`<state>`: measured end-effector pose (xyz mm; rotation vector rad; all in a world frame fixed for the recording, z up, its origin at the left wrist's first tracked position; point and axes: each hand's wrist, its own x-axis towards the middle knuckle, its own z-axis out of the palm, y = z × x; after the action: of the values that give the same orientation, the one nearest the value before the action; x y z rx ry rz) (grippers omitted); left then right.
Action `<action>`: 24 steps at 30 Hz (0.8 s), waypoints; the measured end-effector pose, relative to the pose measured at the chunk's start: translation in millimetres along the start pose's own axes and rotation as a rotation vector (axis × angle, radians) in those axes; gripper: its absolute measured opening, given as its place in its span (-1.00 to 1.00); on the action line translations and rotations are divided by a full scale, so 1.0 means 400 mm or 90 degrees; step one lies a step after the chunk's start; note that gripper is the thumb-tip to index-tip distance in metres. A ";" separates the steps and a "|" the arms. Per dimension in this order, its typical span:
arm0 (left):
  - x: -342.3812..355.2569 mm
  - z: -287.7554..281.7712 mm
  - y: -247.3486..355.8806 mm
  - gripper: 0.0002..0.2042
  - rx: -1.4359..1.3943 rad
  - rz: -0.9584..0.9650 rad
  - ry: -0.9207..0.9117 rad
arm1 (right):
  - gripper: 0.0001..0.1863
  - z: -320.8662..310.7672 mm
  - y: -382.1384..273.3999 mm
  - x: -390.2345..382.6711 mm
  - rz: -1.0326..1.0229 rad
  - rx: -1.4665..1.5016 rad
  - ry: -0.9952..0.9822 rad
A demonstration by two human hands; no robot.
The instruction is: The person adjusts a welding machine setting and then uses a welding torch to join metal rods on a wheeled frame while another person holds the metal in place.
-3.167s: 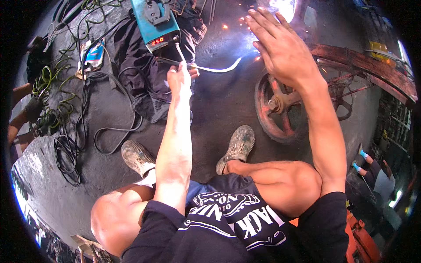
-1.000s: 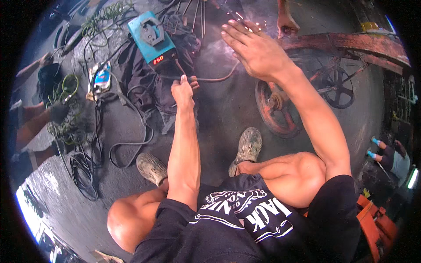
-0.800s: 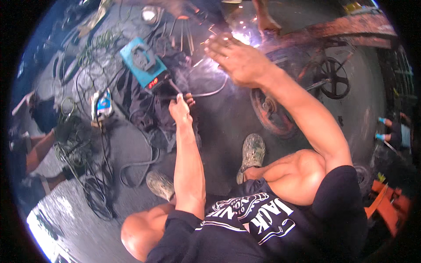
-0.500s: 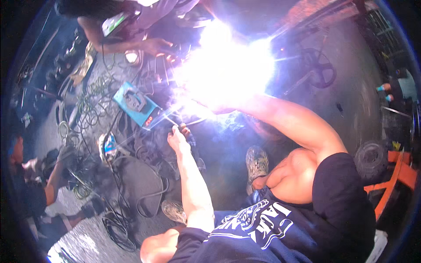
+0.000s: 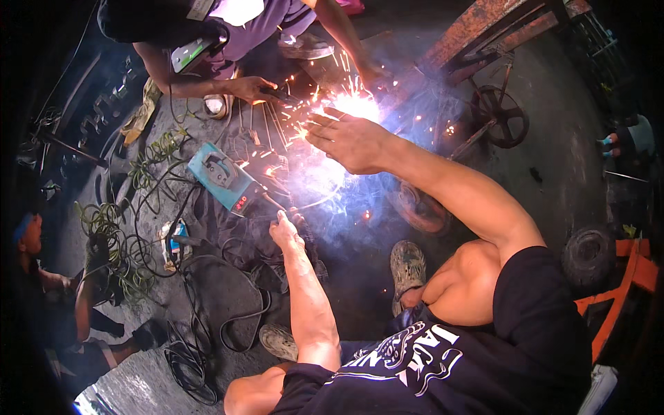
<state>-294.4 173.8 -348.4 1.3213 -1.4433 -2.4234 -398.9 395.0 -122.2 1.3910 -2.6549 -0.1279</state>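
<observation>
Left hand (image 5: 286, 231): thumb and fingers curled around a pale cable (image 5: 274, 202), in front of the machine's lit end.
Cable: leaves that end, passes through the left hand, then curves off to the right into the smoke.
Teal machine (image 5: 220, 178): box with a dark top handle and red display, just beyond the left hand and slightly to its left, near the left edge of the dark cloth (image 5: 253, 238); the hand appears apart from its casing.
Right hand (image 5: 351, 144): raised and flat, fingers together and extended, nothing seen in its grasp; it sits just below the bright glow (image 5: 360, 106), to the right of the machine and well apart from it.
Co-worker's hand (image 5: 251, 90): fingers on a dark tool (image 5: 278, 95) pointing toward the sparks.
Rusty frame (image 5: 477, 38): slants from the glow toward the upper right, with a spoked wheel (image 5: 501, 117) below it.
Floor (image 5: 356, 297): bears the cloth, a green coiled hose (image 5: 111, 221), looped black cable (image 5: 188, 370) and a blue-and-white packet (image 5: 174, 245) left of the cloth.
</observation>
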 end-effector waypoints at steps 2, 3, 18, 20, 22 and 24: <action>0.000 -0.005 0.011 -0.79 -0.004 0.010 -0.003 | -0.46 -0.022 -0.016 0.017 0.023 -0.017 -0.063; 0.003 -0.001 0.010 -0.78 -0.005 0.011 0.000 | -0.46 -0.024 -0.014 0.017 0.023 -0.021 -0.061; -0.006 -0.007 0.006 -0.71 -0.009 0.000 0.009 | -0.46 0.017 -0.003 0.005 -0.023 -0.010 0.039; -0.008 -0.012 0.003 -0.77 -0.028 0.043 -0.033 | -0.44 -0.027 -0.021 0.013 -0.003 -0.028 -0.051; -0.007 -0.011 0.004 -0.77 -0.022 0.052 -0.029 | -0.44 -0.041 -0.026 0.012 -0.007 -0.018 -0.036; -0.023 0.011 -0.002 -0.78 -0.018 0.049 -0.035 | -0.44 -0.045 -0.015 -0.006 -0.006 -0.015 -0.034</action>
<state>-291.3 181.2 -342.1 1.1809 -1.4376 -2.4398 -389.8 393.6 -105.4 1.4119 -2.6814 -0.2005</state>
